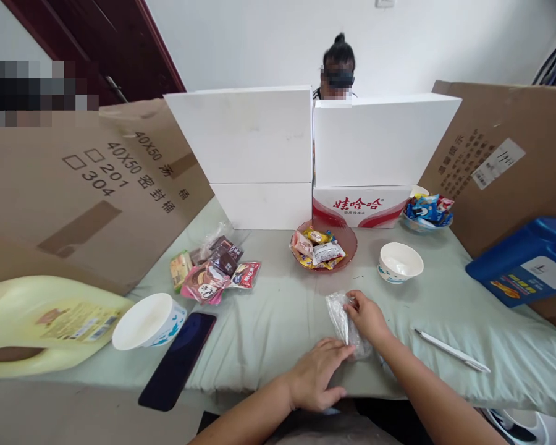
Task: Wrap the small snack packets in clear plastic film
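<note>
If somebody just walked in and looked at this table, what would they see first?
Probably the two hands at the front edge: the left hand and the right hand both touch a clear plastic bag lying on the pale green cloth. Just behind sits a red plate of wrapped snacks, and a big yellow jug lies on its side at far left.

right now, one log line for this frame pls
left hand: flat on clear plastic bag | right hand: pinching bag | near: red snack plate, white bowl, pen
</note>
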Demonstrator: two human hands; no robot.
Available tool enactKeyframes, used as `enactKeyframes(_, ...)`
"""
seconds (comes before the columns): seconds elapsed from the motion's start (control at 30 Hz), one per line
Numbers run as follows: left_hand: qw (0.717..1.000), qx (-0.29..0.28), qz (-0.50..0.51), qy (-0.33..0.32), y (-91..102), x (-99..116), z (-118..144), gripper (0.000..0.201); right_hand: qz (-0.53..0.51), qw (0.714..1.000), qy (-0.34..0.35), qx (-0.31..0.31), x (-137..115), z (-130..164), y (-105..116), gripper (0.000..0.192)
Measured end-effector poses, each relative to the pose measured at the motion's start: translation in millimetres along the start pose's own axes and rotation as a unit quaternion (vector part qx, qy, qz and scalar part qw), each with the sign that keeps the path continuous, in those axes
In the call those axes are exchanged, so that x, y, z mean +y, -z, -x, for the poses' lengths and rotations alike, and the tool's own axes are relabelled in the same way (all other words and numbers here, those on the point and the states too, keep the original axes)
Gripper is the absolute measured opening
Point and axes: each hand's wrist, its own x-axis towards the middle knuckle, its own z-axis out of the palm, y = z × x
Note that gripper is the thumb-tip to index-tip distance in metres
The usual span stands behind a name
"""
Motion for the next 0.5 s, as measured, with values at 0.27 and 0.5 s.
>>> enactKeyframes(0.27,1.0,0.013,0.003,0.001,-1.3,-3,0,0.075,0.084,0.994,0.053,0.048,-4,2,-7,0.023)
enactKeyframes(0.5,0.996,0.022,0.01,0.088,2.7,13,6,0.076,0.182,0.979,0.073,0.06,-5,-2,-23,0.023)
